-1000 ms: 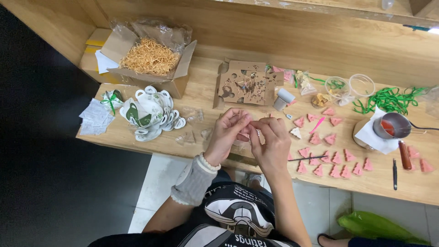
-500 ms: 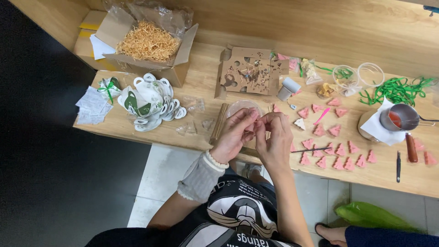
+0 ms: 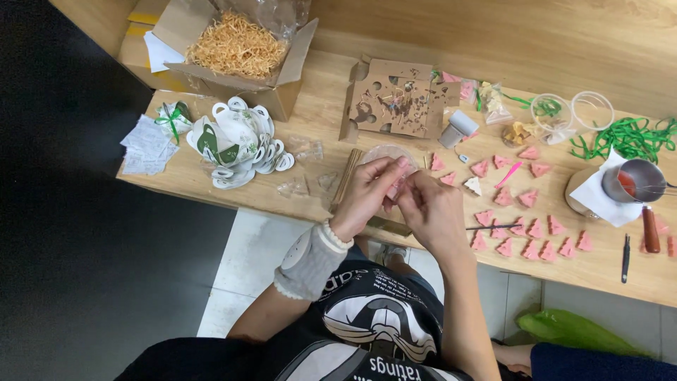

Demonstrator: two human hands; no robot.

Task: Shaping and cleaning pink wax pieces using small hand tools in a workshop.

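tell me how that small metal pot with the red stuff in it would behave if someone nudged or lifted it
The small metal pot would probably tip toward its long handle, which juts out to one side. It sits on a white paper sheet, so a nudge may slide pot and paper together. The red stuff looks liquid or soft, so it could slosh or spill.

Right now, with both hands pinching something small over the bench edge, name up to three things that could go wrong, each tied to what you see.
1. The left hand and right hand work a small pink piece near the table edge; it could slip and drop to the floor.
2. The metal cup of red liquid stands on white paper; a knock might spill it.
3. The thin stick lying among the pink tree shapes could be swept off by a forearm.
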